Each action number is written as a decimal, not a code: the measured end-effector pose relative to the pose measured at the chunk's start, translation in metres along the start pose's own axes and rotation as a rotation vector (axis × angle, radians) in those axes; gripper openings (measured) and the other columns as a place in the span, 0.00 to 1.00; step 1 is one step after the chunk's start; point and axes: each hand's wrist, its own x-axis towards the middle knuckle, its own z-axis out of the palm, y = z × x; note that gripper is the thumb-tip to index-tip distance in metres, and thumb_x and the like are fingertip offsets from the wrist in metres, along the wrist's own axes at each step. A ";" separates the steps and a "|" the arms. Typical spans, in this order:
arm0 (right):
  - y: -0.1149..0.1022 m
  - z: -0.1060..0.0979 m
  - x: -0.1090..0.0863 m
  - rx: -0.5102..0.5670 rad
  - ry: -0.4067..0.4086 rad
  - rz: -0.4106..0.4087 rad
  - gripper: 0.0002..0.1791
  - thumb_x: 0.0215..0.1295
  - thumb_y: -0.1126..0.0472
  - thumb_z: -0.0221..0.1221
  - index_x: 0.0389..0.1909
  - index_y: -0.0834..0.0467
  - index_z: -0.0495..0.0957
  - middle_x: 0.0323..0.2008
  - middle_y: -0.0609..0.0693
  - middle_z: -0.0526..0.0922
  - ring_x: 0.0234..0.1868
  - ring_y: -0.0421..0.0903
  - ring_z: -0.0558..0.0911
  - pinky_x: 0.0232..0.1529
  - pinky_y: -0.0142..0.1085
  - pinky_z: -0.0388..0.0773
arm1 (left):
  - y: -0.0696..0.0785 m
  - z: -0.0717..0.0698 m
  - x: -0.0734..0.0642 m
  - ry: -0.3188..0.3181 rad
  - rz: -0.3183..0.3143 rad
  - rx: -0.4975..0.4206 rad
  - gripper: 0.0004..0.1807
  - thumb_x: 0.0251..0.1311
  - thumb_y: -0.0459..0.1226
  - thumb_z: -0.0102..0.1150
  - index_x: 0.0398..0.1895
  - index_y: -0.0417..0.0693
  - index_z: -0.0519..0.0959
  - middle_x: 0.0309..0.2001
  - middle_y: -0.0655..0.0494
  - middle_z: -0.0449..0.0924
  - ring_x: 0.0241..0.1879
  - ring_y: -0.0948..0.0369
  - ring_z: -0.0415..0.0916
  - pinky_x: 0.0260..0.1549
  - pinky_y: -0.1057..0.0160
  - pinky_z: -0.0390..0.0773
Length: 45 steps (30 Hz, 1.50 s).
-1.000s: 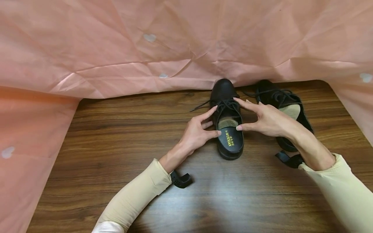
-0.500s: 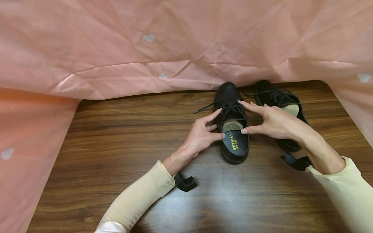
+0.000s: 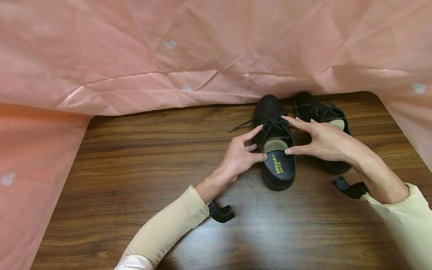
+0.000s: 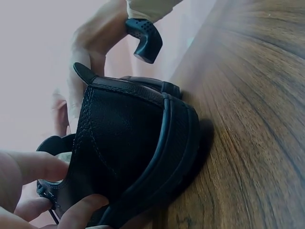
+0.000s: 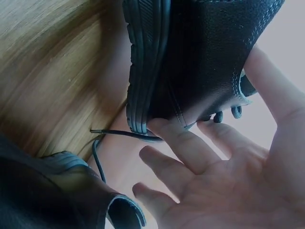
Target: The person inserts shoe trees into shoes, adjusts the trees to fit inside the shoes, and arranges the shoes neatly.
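Note:
A black lace-up leather shoe [image 3: 276, 131] stands toe-away on the wooden surface, with yellow lettering on its insole and its laces tied in a bow. My left hand [image 3: 239, 154] grips its left side, thumb at the opening's rim and fingers along the outer wall. From the right, my right hand [image 3: 325, 140] holds the other side, thumb at the rim and index fingertip by the laces. The right wrist view shows the shoe's side [image 5: 205, 62] between thumb and fingertips, with two fingers off it. A matching black shoe [image 3: 305, 107] stands to the right, partly behind my right hand.
A pink sheet [image 3: 216, 45] with pale hearts hangs behind the toes and along both sides. The brown wood-grain surface [image 3: 162, 150] extends left and toward me. Black curved wrist mounts [image 3: 221, 212] stick out beside both cuffs. One loose lace end [image 3: 240, 125] trails left of the held shoe.
Both hands have shifted the held shoe to the right, closer to the matching shoe. Their grip looks the same throughout, and the second shoe has stayed nearly in place.

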 end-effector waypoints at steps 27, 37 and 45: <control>0.018 0.004 0.006 -0.119 0.128 -0.150 0.48 0.56 0.42 0.70 0.75 0.53 0.62 0.77 0.62 0.48 0.76 0.67 0.39 0.72 0.61 0.28 | 0.001 0.015 0.012 0.084 -0.001 -0.043 0.45 0.46 0.14 0.58 0.65 0.65 0.77 0.69 0.51 0.68 0.63 0.49 0.71 0.35 0.67 0.76; 0.020 0.001 0.012 -0.176 0.124 -0.136 0.47 0.56 0.39 0.69 0.74 0.52 0.65 0.77 0.62 0.50 0.76 0.68 0.41 0.70 0.63 0.26 | 0.003 0.021 0.016 0.109 0.005 -0.060 0.43 0.48 0.14 0.57 0.65 0.62 0.78 0.66 0.59 0.72 0.63 0.50 0.72 0.30 0.67 0.75; 0.020 0.005 0.015 -0.218 0.145 -0.140 0.45 0.56 0.38 0.68 0.71 0.54 0.68 0.76 0.63 0.52 0.76 0.67 0.42 0.71 0.61 0.26 | 0.001 0.026 0.018 0.122 -0.017 -0.086 0.38 0.48 0.16 0.63 0.58 0.62 0.83 0.70 0.56 0.67 0.65 0.51 0.71 0.36 0.66 0.80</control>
